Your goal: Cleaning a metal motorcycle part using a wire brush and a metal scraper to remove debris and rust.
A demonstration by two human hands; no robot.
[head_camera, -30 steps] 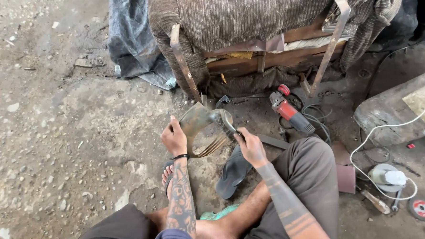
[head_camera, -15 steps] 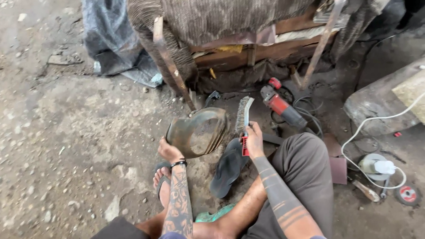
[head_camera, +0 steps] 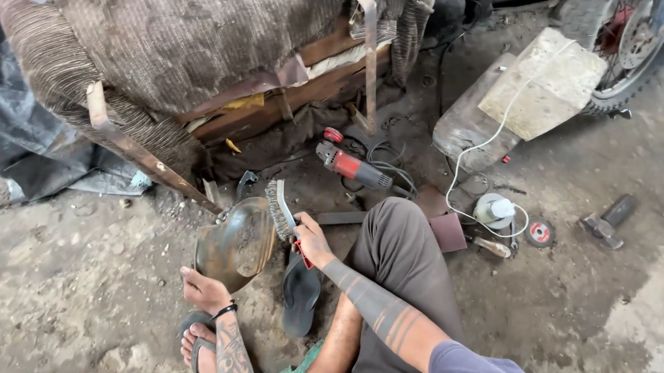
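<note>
My left hand [head_camera: 205,290] grips the lower edge of a rusty, curved metal part [head_camera: 236,242] and holds it upright above the dirt floor. My right hand [head_camera: 313,242] is closed around the red handle of a wire brush [head_camera: 280,209]. The brush's bristles press against the right rim of the metal part. I sit on the ground with my right knee [head_camera: 399,234] bent beside the brush, and a dark sandal [head_camera: 300,293] lies under my right hand.
A worn upholstered chair [head_camera: 181,53] lies tipped just beyond the metal part. A red angle grinder [head_camera: 351,165] with its cable rests to the right. Farther right are a concrete block [head_camera: 542,84], a white cord, a grinding disc [head_camera: 540,233], a hammer [head_camera: 605,221] and a motorcycle wheel [head_camera: 637,43].
The view has swung right and closer. My right hand has brought the wire brush down from upright onto the metal part's right edge. My left hand still holds the part from below.
</note>
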